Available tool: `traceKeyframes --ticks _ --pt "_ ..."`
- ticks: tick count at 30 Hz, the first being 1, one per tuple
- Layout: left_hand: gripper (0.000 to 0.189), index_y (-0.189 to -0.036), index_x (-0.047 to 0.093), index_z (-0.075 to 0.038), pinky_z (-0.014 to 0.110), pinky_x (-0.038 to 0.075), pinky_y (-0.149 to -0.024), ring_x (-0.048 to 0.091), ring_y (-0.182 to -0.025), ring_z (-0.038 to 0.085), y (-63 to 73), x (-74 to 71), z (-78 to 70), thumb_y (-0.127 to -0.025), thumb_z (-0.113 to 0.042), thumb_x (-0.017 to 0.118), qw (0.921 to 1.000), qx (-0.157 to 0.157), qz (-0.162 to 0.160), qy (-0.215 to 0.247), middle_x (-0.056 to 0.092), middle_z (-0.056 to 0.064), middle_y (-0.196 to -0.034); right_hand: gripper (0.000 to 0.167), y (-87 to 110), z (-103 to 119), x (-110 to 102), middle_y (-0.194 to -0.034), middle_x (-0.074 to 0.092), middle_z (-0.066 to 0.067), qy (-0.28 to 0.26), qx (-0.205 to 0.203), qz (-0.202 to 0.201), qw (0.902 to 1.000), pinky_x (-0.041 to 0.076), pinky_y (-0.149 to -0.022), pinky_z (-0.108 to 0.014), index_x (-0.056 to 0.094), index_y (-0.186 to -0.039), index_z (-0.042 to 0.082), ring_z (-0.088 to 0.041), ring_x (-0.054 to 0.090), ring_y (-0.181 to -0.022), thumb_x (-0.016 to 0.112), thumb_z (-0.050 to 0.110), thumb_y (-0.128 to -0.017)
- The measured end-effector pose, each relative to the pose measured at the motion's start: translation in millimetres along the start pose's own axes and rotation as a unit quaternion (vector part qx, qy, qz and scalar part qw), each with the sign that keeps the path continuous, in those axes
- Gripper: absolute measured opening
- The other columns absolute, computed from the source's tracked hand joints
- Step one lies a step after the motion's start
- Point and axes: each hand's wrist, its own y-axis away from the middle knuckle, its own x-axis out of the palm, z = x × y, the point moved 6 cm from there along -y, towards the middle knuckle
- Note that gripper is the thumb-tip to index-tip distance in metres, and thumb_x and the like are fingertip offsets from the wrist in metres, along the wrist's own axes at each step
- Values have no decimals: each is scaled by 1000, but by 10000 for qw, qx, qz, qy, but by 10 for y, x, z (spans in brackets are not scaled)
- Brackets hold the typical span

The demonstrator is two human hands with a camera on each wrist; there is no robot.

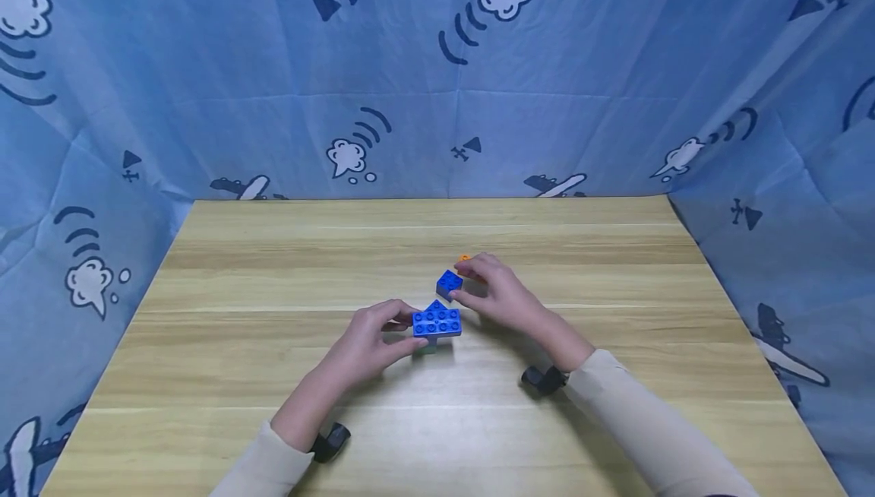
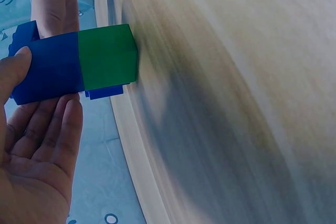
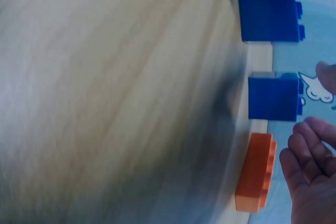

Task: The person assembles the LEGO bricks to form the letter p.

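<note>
My left hand (image 1: pixel 372 337) pinches a blue toy building brick (image 1: pixel 437 327), studs up, between thumb and fingers. Under that brick is a green brick (image 2: pixel 107 56), and a further blue brick (image 3: pixel 268 18) stands right against the green one in the right wrist view. Just beyond this group is a separate small blue brick (image 1: pixel 449 284), standing on the table with its studs up. My right hand (image 1: pixel 499 292) reaches around its right side, thumb and fingers parted. An orange brick (image 3: pixel 254 174) lies past the small blue one, partly hidden behind the right fingers in the head view.
The wooden table (image 1: pixel 239 299) extends to a blue patterned cloth (image 1: pixel 410 41) hanging at the back and both sides. Each wrist wears a black camera, the left one (image 1: pixel 331 442) low over the table and the right one (image 1: pixel 544 380) by the sleeve.
</note>
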Motion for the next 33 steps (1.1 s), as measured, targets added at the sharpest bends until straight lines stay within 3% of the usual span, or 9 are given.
traceKeyframes --ticks 18,33 --pt "26 -114 71 -11 34 65 -98 76 -109 25 0 7 -2 -91 -15 83 9998 145 -31 100 77 8 -121 53 -57 -3 211 -123 67 -17 387 291 -109 9988 59 -99 -46 63 -136 -2 -28 61 -110 78 29 -95" --pt "27 -114 71 -10 35 65 -98 76 -109 26 -2 5 6 -90 -14 83 9997 177 -29 174 77 9 -121 52 -88 -31 277 -125 69 -21 407 403 -8 9984 58 -106 -50 61 -134 -6 -33 65 -117 77 26 -96"
